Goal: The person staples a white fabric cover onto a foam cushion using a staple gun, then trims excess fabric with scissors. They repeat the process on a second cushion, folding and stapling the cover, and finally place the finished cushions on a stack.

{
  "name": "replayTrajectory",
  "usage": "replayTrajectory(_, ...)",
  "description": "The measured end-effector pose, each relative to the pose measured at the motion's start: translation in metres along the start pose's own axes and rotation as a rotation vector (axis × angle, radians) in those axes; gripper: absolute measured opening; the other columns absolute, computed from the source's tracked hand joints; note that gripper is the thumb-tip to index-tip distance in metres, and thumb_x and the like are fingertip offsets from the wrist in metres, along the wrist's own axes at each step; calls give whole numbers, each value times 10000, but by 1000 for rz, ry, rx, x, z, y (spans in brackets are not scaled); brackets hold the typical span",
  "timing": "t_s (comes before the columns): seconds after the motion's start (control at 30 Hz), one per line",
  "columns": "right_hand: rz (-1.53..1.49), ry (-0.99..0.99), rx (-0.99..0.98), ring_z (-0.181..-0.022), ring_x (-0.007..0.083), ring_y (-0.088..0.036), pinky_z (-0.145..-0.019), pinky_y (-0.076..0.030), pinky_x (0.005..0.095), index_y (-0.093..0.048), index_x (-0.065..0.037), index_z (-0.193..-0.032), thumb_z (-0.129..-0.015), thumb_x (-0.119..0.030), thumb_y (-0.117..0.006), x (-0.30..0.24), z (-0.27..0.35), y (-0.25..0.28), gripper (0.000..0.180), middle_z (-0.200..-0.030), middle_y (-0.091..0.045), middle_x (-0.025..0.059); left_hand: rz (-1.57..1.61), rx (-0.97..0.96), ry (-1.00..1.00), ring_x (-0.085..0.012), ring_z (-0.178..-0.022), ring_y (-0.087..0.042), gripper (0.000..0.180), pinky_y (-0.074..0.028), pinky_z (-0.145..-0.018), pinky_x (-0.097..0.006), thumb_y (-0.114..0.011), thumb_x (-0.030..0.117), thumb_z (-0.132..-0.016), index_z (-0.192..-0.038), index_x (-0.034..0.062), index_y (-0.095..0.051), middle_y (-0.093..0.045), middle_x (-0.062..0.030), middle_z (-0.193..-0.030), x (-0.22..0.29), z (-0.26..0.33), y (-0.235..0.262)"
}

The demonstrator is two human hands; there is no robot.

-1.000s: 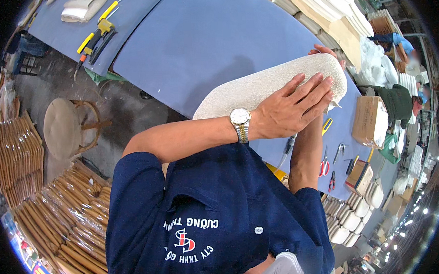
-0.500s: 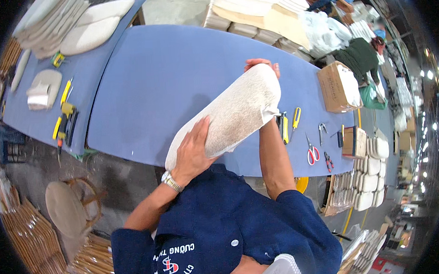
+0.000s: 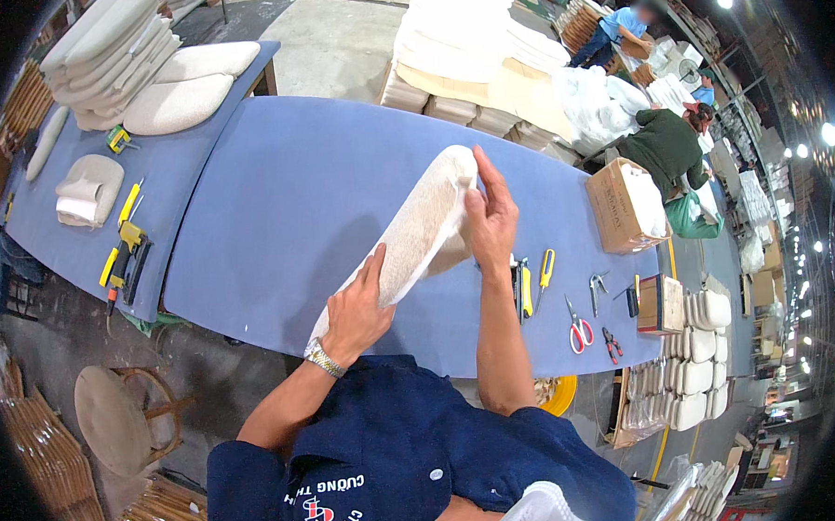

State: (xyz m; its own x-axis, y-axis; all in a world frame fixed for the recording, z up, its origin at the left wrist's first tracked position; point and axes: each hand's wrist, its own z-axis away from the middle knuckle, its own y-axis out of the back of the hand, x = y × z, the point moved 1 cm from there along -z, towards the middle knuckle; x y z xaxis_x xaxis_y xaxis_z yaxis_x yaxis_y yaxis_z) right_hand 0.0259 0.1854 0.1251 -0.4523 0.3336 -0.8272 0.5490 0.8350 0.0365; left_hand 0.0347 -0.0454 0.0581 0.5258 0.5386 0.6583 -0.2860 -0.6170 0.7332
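Observation:
A beige fabric-covered seat cushion (image 3: 405, 235) is held tilted on edge above the blue worktable (image 3: 275, 188), its narrow side facing up. My left hand (image 3: 359, 310) grips the near end, fingers laid over the fabric and the thumb side toward me. At the far end my right hand (image 3: 492, 215) holds the corner, thumb on the near face and fingers round the edge. Loose white cloth edging shows along the cushion's right side. Most of its underside is hidden.
Right of my hands lie a yellow-handled screwdriver (image 3: 546, 275), a yellow cutter (image 3: 526, 291), red-handled scissors (image 3: 580, 332) and pliers (image 3: 612, 345). A cardboard box (image 3: 616, 210) stands behind them. On the left table are a staple gun (image 3: 132, 240) and stacked cushions (image 3: 111, 64). Two co-workers stand far right.
The cushion has turned from its broad face to its edge. My right hand has come from behind its far end round to the right side, now showing its thumb.

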Motion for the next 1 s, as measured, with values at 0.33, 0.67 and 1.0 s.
replayTrajectory(0.33, 171, -439, 216, -905, 149, -677, -815, -544, 303, -734, 6, -1160, -974, -132, -702, 152, -53, -22, 234, -1040, -761, 92, -87, -263, 222, -472, -886, -726, 920, -603, -760, -541, -714, 308, -886, -1547, -97, -219, -494, -386, -1416, 9, -67, -40)
replayTrajectory(0.67, 208, -660, 280, -778, 82, -585, -706, -486, 255, -721, -8, -940, -972, -136, -709, 196, -79, -35, 132, -851, -691, 19, 376, -217, 137, -548, -1494, -217, 894, -236, -1226, -548, -566, 462, -998, -1572, -101, -175, -182, -399, -1606, -25, -104, -72)
replayTrajectory(1.0, 228, -513, 363, -877, 89, -606, -797, -494, 249, -701, -1, -970, -977, -107, -715, 180, -48, -2, 107, -981, -688, 37, 823, -174, 9, -329, -1474, -375, 501, -262, -1214, -426, -334, 348, -1120, -1453, 22, -517, -469, -227, -1526, -75, -275, -122)
